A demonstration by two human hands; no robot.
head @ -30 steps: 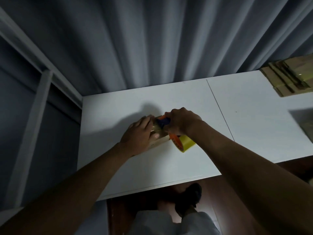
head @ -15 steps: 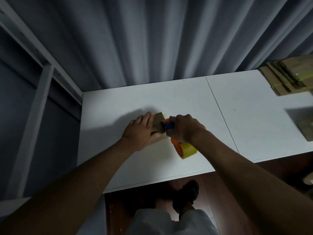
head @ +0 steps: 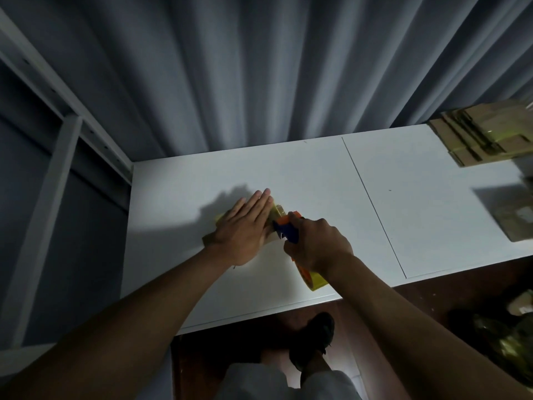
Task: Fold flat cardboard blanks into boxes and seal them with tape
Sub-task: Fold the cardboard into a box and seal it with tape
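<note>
Near the middle of the frame I see a small cardboard box (head: 277, 211) lying on the white counter (head: 317, 174), mostly hidden under my left hand (head: 245, 229). Only a brown corner with a glossy strip of tape shows past the fingertips, plus a sliver of cardboard at the wrist side. That left grip is spread flat, fingers straight and together, pressing down on the box top.

Just right of it, my right hand (head: 317, 246) is curled tight around a tape dispenser (head: 287, 229), an orange and blue plastic body whose front end touches the box edge. Its roll of yellowish tape (head: 313, 280) sticks out below the wrist, toward the lower centre. The right forearm covers most of the handle, so I cannot tell its shape.

The counter is smooth and matte, made of two panels with a thin dark seam running diagonally right of centre. At the upper right a stack of flat cardboard blanks (head: 484, 140) lies fanned and uneven, some faces catching a shiny yellow-green glint. Lower on the right edge sits another flat brown piece (head: 516, 220), blurred, partly in shadow.

Behind the counter hangs a grey pleated curtain (head: 259, 67) in long vertical folds. A pale metal frame (head: 66, 134) with a row of holes runs along the upper left. Below the counter edge I see a dark wooden floor (head: 418, 301), a dark shoe (head: 314, 336), and a crinkled greenish heap (head: 507, 339) at the lower right, too dim to identify.
</note>
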